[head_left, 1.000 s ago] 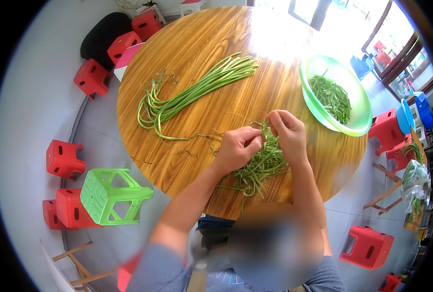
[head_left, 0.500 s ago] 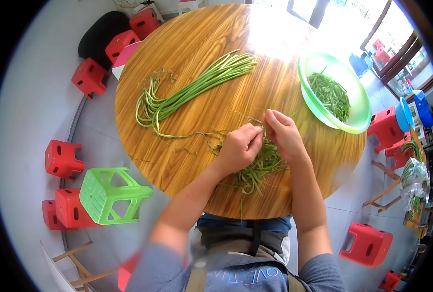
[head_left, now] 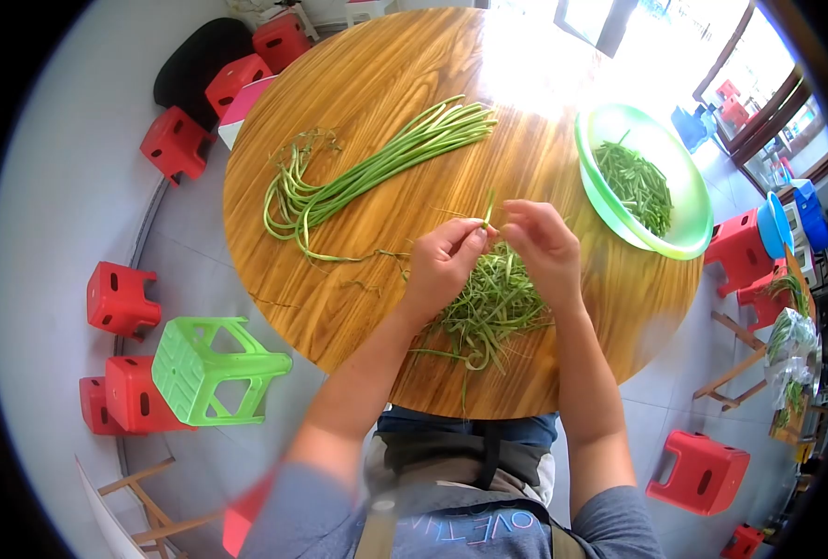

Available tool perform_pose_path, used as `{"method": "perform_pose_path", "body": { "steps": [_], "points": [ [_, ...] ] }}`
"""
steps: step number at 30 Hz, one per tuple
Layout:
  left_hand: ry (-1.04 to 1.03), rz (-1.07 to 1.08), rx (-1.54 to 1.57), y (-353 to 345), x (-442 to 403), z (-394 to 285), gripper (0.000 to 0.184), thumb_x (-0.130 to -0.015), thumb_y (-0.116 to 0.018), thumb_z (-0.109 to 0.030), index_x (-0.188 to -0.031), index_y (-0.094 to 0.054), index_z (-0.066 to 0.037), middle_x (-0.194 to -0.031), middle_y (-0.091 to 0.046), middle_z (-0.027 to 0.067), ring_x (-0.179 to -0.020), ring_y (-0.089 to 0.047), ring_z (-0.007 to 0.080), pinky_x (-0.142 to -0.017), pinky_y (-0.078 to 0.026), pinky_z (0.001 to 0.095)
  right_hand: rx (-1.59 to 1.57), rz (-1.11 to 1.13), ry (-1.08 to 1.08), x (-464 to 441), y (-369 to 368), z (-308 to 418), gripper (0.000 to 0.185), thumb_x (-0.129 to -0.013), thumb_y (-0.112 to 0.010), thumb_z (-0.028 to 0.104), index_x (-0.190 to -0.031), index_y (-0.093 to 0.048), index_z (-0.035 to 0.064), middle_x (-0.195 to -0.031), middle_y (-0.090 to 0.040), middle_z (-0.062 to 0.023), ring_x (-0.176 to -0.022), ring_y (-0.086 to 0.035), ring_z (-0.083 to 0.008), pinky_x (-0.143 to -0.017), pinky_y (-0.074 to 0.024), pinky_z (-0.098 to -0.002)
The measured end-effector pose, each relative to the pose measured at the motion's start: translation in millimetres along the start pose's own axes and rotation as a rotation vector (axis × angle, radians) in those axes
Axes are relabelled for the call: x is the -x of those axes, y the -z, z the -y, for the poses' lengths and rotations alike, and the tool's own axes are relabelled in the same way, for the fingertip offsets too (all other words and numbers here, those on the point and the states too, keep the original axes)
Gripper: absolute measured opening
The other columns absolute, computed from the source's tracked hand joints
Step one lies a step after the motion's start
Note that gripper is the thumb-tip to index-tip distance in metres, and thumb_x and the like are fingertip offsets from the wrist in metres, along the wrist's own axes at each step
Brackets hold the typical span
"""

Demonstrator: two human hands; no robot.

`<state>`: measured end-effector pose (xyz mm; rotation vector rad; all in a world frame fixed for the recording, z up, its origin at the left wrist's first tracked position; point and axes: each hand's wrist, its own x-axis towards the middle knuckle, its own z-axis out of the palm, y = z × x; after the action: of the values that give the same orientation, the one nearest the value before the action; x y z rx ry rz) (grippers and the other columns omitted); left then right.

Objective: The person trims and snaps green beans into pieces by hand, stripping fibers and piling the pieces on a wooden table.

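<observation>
Over the near middle of the round table (head_left: pixel 358 317), my left hand (head_left: pixel 440 265) pinches a short piece of garlic scape (head_left: pixel 488 207) between thumb and fingertips. Its green end points up and away. My right hand (head_left: pixel 546 252) is close beside it, fingers loosely curved and apart, with nothing visible in them. Below both hands lies a tangled heap of thin green trimmings (head_left: pixel 493 312). A bundle of long garlic scapes (head_left: pixel 377 177) rests farther left, its thin ends curling at the left. Cut green pieces (head_left: pixel 636 191) fill part of a pale green bowl (head_left: pixel 698 200) on the right.
A green stool (head_left: pixel 183 368) and several red stools (head_left: pixel 123 300) stand on the floor left of the table. Another red stool (head_left: pixel 703 473) is at the lower right. Plastic-wrapped greens (head_left: pixel 791 340) sit at the far right.
My hands were together over the heap and have drawn slightly apart. A short green piece now shows upright in my left fingertips, and more of the heap is visible.
</observation>
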<state>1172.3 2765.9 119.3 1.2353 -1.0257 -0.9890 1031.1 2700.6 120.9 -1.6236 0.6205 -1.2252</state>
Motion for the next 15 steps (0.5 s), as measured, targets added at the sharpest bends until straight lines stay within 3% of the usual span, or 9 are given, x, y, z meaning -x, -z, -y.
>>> {"method": "perform_pose_path", "body": {
  "steps": [4,7,10,15],
  "points": [
    [-0.242,0.023,-0.245,-0.9,0.4,4.6,0.015,-0.084,-0.057,-0.006,-0.094,-0.061,0.004,-0.075,-0.058,0.0076,-0.061,-0.052,0.0114,-0.055,-0.041,0.0249,0.206,0.056,-0.015,1.1,-6.2,3.6,0.015,-0.081,-0.065,0.005,-0.095,-0.063,-0.0011,-0.08,-0.059,-0.0032,-0.074,-0.059,-0.0097,-0.064,-0.0483,-0.0224],
    [-0.299,0.035,-0.272,-3.5,3.0,2.0,0.015,-0.082,-0.056,-0.005,-0.093,-0.061,0.004,-0.075,-0.058,0.0085,-0.06,-0.052,0.0131,-0.055,-0.042,0.0252,-0.122,0.011,-0.316,1.4,-4.5,7.1,0.014,-0.084,-0.064,0.009,-0.092,-0.063,-0.0022,-0.072,-0.058,-0.0021,-0.069,-0.057,-0.0091,-0.058,-0.0459,-0.0214],
    [-0.318,0.038,-0.267,-5.2,3.0,1.0,0.015,-0.081,-0.055,-0.005,-0.091,-0.062,0.004,-0.074,-0.057,0.0083,-0.06,-0.052,0.0131,-0.055,-0.042,0.0249,-0.261,-0.025,-0.45,-0.8,1.5,4.4,0.015,-0.086,-0.061,0.012,-0.089,-0.062,-0.0025,-0.066,-0.055,-0.0007,-0.062,-0.051,-0.0069,-0.054,-0.0413,-0.0193],
    [-0.184,0.044,-0.208,-1.8,4.3,-2.2,0.012,-0.081,-0.054,-0.006,-0.083,-0.061,0.003,-0.07,-0.056,0.0049,-0.057,-0.049,0.0098,-0.052,-0.039,0.0235,-0.776,-0.369,-0.408,-7.7,12.0,5.1,0.015,-0.09,-0.056,0.014,-0.089,-0.059,-0.0002,-0.07,-0.051,0.0007,-0.061,-0.043,-0.0062,-0.052,-0.0368,-0.0189]
  ]
}}
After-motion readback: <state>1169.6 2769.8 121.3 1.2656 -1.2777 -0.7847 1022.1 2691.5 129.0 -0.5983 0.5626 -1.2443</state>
